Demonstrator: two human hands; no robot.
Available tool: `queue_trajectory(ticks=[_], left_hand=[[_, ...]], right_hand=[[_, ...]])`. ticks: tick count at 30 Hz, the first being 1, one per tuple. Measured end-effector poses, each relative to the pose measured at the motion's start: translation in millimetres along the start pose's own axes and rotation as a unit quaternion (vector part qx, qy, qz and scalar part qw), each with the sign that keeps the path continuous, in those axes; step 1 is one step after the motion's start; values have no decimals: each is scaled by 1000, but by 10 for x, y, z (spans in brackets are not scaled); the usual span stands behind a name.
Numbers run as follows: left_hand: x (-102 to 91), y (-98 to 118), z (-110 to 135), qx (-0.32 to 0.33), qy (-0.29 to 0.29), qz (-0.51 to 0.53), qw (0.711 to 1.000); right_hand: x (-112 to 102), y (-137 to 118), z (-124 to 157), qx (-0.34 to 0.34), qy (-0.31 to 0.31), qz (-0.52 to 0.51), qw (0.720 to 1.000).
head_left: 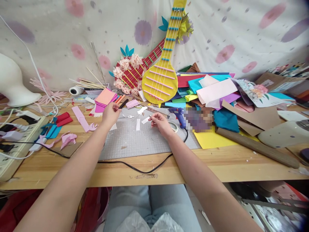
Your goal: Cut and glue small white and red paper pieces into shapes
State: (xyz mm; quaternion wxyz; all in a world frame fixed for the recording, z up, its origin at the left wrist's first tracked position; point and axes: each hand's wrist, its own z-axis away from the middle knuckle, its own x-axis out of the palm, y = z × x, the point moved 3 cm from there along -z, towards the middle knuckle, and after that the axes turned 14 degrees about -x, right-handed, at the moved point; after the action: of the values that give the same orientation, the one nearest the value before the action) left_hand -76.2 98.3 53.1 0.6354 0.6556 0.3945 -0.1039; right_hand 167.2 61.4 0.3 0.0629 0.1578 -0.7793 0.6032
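My left hand [110,113] is closed around a black pen [123,103] at the far left edge of the grey cutting mat [135,141]. My right hand [161,123] rests on the mat's far right part, fingers pinched on a small white paper strip [145,120]. Other short white strips [138,124] lie on the mat between the two hands. A blue glue gun [179,115] lies just right of my right hand, its black cord [145,169] looping along the mat's near edge.
A yellow paper guitar [162,75] and a red one with paper flowers [130,72] lean on the cloth backdrop. Coloured sheets [214,91] are piled at right, with a wooden rod [256,146]. Pink paper scraps [82,120], a power strip [16,141] and a white foam head [12,83] stand at left.
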Motion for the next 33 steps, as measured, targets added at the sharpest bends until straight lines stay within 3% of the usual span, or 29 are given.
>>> queue_trajectory(ticks=[5,10,12,17,19,22,25,29,33], left_hand=[[-44,-124,-64,-61,24,68,996],[29,-200,-88,-112,0,126,986],[83,-180,-61,-127,-37,173,976],[225,-80,67,-183,-190,307,914],[245,-87,108,-176,-192,264,929],[221,-137,142,-87,-103,70,988],[218,-169,186,9,-57,-91,994],[220,-212,256,1,-67,-112,991],[244,-267,350,18,-44,-85,995]], right_hand=[[61,11,41,21,-14,31,999],[66,39,40,31,-11,45,998],[71,45,43,35,-14,51,998],[110,97,64,56,-31,80,995],[131,133,71,60,-31,110,992],[157,177,80,36,-11,151,988],[186,213,79,10,1,184,983],[246,279,40,39,0,209,977],[378,322,-24,91,33,170,981]])
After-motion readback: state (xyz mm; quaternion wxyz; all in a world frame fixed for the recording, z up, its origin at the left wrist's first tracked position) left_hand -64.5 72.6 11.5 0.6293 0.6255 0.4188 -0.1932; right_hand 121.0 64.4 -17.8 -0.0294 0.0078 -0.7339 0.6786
